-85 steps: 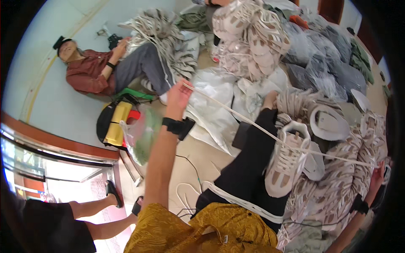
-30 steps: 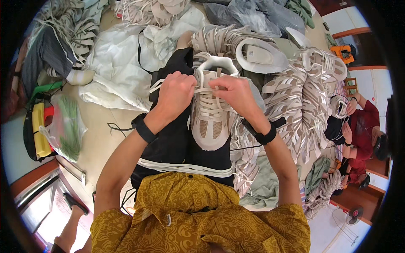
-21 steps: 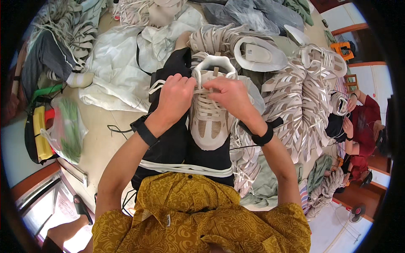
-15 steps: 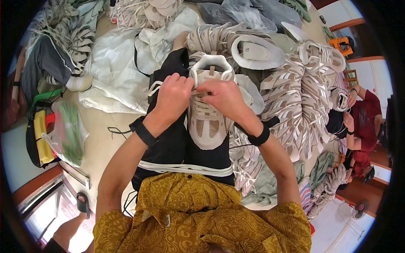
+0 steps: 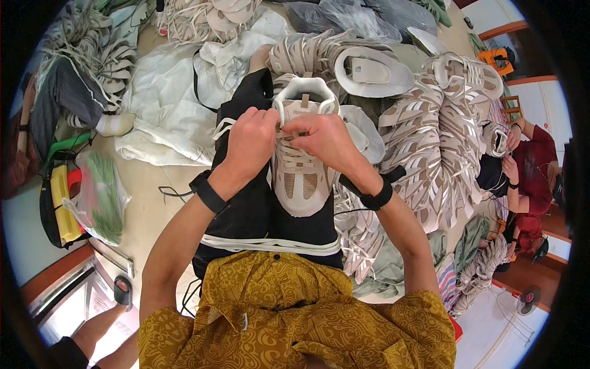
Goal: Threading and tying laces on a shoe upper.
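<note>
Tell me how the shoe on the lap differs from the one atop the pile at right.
The lap shoe points its toe toward the picture's lower edge; the pile shoe is turned sideways.
The left hand and right hand are at the lap shoe's laces; neither touches the pile shoe.
Both are beige and white.

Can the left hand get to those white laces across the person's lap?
Probably yes: nothing seems to cover the white laces, and the way from the left hand looks open. It is busy at the shoe, though.
</note>
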The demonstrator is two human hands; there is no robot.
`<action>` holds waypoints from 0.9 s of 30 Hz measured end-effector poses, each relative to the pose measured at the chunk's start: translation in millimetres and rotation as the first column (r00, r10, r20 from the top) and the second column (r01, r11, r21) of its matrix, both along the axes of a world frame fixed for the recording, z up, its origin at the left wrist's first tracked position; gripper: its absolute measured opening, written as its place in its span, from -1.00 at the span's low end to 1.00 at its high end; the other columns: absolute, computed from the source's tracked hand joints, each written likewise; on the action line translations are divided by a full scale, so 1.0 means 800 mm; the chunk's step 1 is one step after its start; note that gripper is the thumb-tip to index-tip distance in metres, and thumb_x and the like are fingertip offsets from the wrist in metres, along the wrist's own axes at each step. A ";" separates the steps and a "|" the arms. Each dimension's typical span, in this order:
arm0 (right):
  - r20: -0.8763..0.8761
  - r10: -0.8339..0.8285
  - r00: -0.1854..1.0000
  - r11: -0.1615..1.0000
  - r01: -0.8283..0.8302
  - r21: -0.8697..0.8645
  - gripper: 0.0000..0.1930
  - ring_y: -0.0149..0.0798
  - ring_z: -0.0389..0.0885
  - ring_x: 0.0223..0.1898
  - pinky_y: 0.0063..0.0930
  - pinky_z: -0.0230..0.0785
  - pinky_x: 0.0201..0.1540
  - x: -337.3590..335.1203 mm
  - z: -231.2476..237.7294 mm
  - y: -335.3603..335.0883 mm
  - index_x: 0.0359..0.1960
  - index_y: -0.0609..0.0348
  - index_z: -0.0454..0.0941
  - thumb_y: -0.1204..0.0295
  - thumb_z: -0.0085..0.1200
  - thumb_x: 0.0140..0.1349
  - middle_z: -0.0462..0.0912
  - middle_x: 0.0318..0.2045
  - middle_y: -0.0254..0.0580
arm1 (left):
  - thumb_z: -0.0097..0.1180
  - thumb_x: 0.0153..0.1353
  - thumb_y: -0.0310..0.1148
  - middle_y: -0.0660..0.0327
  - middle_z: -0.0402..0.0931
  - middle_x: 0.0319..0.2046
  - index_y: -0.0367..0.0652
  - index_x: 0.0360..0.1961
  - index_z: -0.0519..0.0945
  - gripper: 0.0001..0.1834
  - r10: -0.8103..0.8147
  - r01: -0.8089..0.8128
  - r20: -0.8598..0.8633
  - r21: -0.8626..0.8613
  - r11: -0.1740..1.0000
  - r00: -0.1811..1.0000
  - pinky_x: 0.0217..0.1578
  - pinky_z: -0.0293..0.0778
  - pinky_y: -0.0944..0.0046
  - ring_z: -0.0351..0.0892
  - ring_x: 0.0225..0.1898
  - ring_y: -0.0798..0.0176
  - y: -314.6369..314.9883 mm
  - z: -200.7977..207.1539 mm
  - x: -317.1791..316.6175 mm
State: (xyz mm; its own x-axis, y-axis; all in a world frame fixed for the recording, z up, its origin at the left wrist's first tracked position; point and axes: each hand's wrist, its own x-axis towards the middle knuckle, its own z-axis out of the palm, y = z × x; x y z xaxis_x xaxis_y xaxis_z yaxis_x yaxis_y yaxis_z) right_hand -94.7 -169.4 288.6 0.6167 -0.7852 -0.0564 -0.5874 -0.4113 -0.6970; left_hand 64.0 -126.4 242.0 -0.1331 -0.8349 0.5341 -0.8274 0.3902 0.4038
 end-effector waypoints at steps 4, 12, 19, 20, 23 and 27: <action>0.029 0.023 0.999 1.000 -0.023 -0.016 -0.74 -0.31 0.55 -0.55 -0.55 0.36 -0.45 -0.002 -0.007 0.001 -0.33 0.13 0.60 0.52 0.13 -0.17 0.59 -0.53 -0.18 | 0.01 -0.10 -0.61 0.13 0.33 -0.64 -0.21 -0.46 0.38 -0.86 -0.001 0.003 -0.033 0.056 0.998 0.999 -0.50 0.34 0.16 0.38 -0.51 0.11 0.003 0.003 -0.008; 0.341 -0.139 0.930 0.953 0.032 0.301 -0.83 -0.52 0.52 -0.44 -0.60 0.34 -0.36 -0.036 0.016 -0.009 -0.39 0.28 0.61 0.56 0.12 -0.10 0.61 -0.49 -0.29 | -0.03 -0.12 -0.61 0.17 0.34 -0.62 -0.20 -0.44 0.39 -0.85 -0.124 0.132 0.179 -0.033 0.991 0.976 -0.50 0.31 0.20 0.38 -0.49 0.15 -0.004 0.016 0.001; 0.751 -0.477 0.457 0.858 0.057 0.511 -0.86 -0.36 0.55 -0.41 -0.56 0.39 -0.28 -0.140 0.043 -0.044 -0.36 0.37 0.53 0.59 -0.01 0.03 0.59 -0.41 -0.12 | 0.02 -0.12 -0.49 0.18 0.41 -0.70 -0.19 -0.58 0.41 -0.95 -0.167 0.115 0.394 0.153 0.982 0.904 -0.52 0.38 0.18 0.43 -0.55 0.13 -0.015 0.028 -0.001; 0.791 -0.529 0.306 0.834 0.017 0.551 -0.85 -0.34 0.55 -0.41 -0.55 0.39 -0.27 -0.153 0.045 -0.047 -0.32 0.37 0.51 0.60 -0.03 0.05 0.58 -0.40 -0.10 | 0.03 -0.11 -0.48 0.16 0.43 -0.71 -0.20 -0.59 0.42 -0.95 -0.167 0.096 0.418 0.185 0.978 0.893 -0.53 0.41 0.17 0.46 -0.56 0.12 -0.017 0.027 -0.001; 0.845 -0.486 0.222 0.855 -0.078 0.512 -0.84 -0.30 0.55 -0.41 -0.50 0.41 -0.28 -0.179 0.047 -0.048 -0.27 0.36 0.47 0.61 -0.07 0.09 0.57 -0.38 -0.07 | 0.06 -0.19 -0.51 0.12 0.49 -0.70 -0.21 -0.60 0.44 -0.94 -0.131 -0.002 0.479 0.266 0.964 0.868 -0.59 0.45 0.23 0.54 -0.58 0.12 -0.019 0.036 -0.009; 0.698 -0.333 0.634 0.938 0.145 0.316 -0.87 -0.43 0.50 -0.45 -0.59 0.35 -0.32 -0.139 0.037 -0.027 -0.40 0.35 0.55 0.58 0.05 -0.03 0.58 -0.44 -0.22 | 0.06 -0.15 -0.50 0.07 0.51 -0.67 -0.23 -0.58 0.46 -0.94 -0.160 0.002 0.527 0.288 0.958 0.835 -0.60 0.46 0.23 0.57 -0.57 0.12 -0.015 0.044 -0.016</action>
State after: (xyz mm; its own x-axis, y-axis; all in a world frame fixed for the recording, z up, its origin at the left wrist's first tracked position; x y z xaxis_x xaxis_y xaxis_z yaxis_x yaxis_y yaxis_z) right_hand -205.7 -190.9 318.5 0.3196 -0.9362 0.1464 0.0976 -0.1212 -0.9878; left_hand 51.2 -138.8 276.8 -0.4065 -0.9062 0.1167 -0.9124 0.4092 -0.0003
